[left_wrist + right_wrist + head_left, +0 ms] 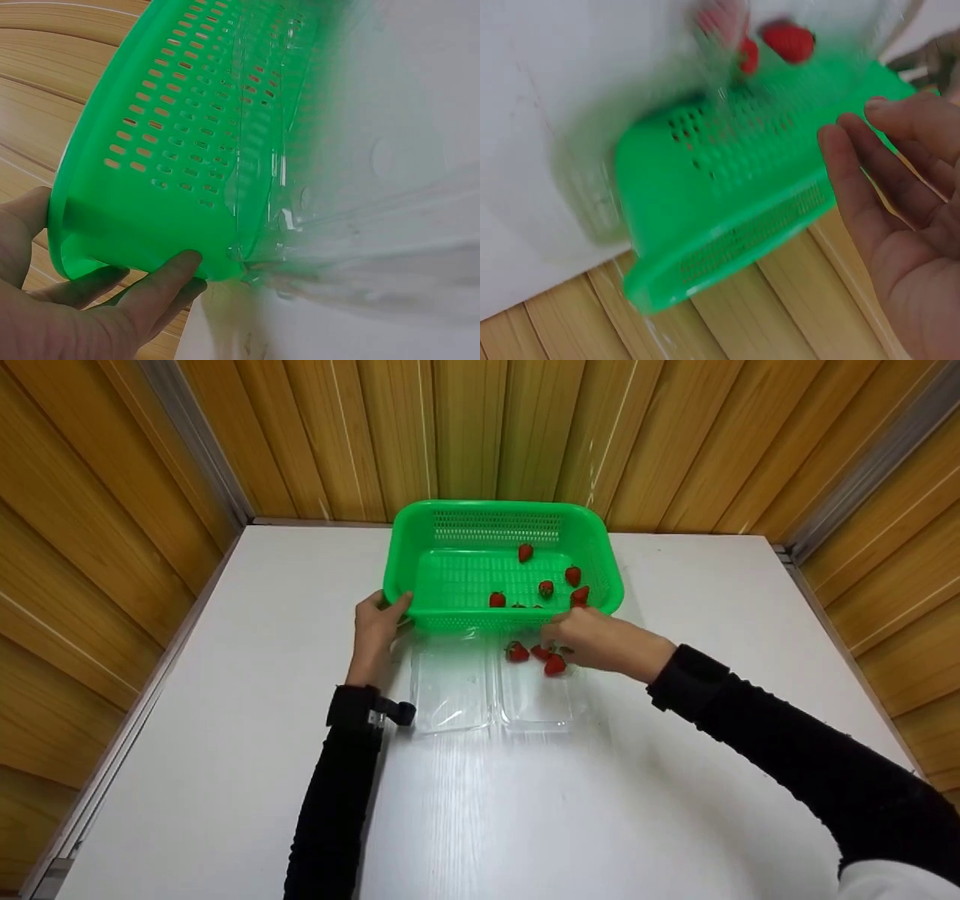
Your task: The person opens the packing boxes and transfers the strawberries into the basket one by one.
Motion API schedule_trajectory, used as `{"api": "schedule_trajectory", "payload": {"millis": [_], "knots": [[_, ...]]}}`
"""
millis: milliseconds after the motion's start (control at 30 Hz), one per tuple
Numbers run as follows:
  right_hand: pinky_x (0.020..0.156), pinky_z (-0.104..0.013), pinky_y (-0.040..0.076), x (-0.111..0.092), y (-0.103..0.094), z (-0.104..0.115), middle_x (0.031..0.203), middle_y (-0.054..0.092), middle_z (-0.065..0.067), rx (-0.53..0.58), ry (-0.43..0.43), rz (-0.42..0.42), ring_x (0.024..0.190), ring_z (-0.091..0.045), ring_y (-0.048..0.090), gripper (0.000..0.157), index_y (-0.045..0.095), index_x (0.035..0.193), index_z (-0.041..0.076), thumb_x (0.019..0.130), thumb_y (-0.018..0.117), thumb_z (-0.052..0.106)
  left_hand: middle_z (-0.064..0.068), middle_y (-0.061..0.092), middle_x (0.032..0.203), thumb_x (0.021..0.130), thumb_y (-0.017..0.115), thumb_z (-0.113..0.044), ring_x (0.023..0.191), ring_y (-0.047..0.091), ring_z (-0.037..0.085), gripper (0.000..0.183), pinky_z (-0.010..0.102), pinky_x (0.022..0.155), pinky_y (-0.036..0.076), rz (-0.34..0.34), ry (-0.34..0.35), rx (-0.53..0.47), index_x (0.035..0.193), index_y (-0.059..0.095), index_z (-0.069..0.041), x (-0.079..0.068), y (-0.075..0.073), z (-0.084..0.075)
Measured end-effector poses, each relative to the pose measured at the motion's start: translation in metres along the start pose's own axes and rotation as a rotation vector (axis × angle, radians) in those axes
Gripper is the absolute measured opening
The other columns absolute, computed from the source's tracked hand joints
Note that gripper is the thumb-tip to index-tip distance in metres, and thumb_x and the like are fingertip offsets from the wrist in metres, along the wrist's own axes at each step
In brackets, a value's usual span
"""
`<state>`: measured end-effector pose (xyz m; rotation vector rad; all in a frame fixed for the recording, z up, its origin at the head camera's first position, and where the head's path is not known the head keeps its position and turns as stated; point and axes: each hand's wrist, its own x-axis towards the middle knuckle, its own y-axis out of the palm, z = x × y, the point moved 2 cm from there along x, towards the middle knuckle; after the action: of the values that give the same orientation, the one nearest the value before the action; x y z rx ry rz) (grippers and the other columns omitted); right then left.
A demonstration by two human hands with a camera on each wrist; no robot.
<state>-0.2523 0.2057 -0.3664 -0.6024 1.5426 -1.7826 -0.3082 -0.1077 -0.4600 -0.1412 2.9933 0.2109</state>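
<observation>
My left hand (375, 634) grips the near left corner of a green plastic basket (502, 615), thumb at the rim and fingers against the outer wall in the left wrist view. Several red strawberries (526, 553) lie in the basket, mostly toward its right side. In front of it sits a clear plastic clamshell box (454, 690), spread flat with two halves side by side. Three strawberries (517, 652) are in the far part of its right half. Over that half, by the basket's near rim, is my right hand (592, 637); the right wrist view shows loosely bent fingers holding nothing.
A white table (675, 795) carries everything. The basket stands near the back, close to a wood-patterned panel wall (465, 427). Similar panels rise on the left and right, with grey metal strips (199, 442) at the corners.
</observation>
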Motion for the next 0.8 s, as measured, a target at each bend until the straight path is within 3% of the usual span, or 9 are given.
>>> {"api": "schedule_trajectory", "payload": {"millis": [200, 333, 567, 800], "knots": [[0.065, -0.03, 0.057, 0.0, 0.039, -0.002, 0.079, 0.065, -0.01, -0.164, -0.05, -0.004, 0.074, -0.024, 0.061, 0.01, 0.071, 0.093, -0.001, 0.089, 0.079, 0.004, 0.029, 0.055, 0.136, 0.101, 0.065, -0.021, 0.119, 0.063, 0.036, 0.045, 0.042, 0.102, 0.054, -0.009, 0.005, -0.005, 0.136, 0.056, 0.006, 0.001, -0.001, 0.0], [0.073, -0.033, 0.059, 0.002, 0.055, -0.006, 0.091, 0.069, -0.013, -0.294, -0.09, -0.056, 0.083, -0.028, 0.065, 0.012, 0.071, 0.097, 0.0, 0.088, 0.079, 0.004, 0.031, 0.054, 0.136, 0.101, 0.065, -0.02, 0.118, 0.063, 0.036, 0.045, 0.042, 0.102, 0.054, -0.005, 0.015, -0.007, 0.135, 0.055, 0.007, 0.002, 0.0, 0.001], [0.077, -0.037, 0.055, 0.002, 0.064, -0.006, 0.105, 0.065, -0.016, -0.375, -0.097, -0.073, 0.09, -0.033, 0.059, 0.021, 0.072, 0.107, 0.002, 0.087, 0.078, 0.002, 0.031, 0.055, 0.135, 0.101, 0.065, -0.021, 0.117, 0.064, 0.036, 0.045, 0.045, 0.102, 0.054, 0.0, 0.04, -0.012, 0.135, 0.055, 0.007, 0.001, 0.0, 0.001], [0.08, -0.036, 0.055, 0.002, 0.067, -0.008, 0.109, 0.066, -0.016, -0.412, -0.108, -0.073, 0.093, -0.032, 0.057, 0.022, 0.071, 0.108, 0.0, 0.087, 0.078, 0.001, 0.03, 0.055, 0.135, 0.101, 0.066, -0.022, 0.117, 0.064, 0.035, 0.045, 0.043, 0.102, 0.054, -0.007, 0.025, 0.003, 0.136, 0.055, 0.006, 0.001, 0.0, 0.001]]}}
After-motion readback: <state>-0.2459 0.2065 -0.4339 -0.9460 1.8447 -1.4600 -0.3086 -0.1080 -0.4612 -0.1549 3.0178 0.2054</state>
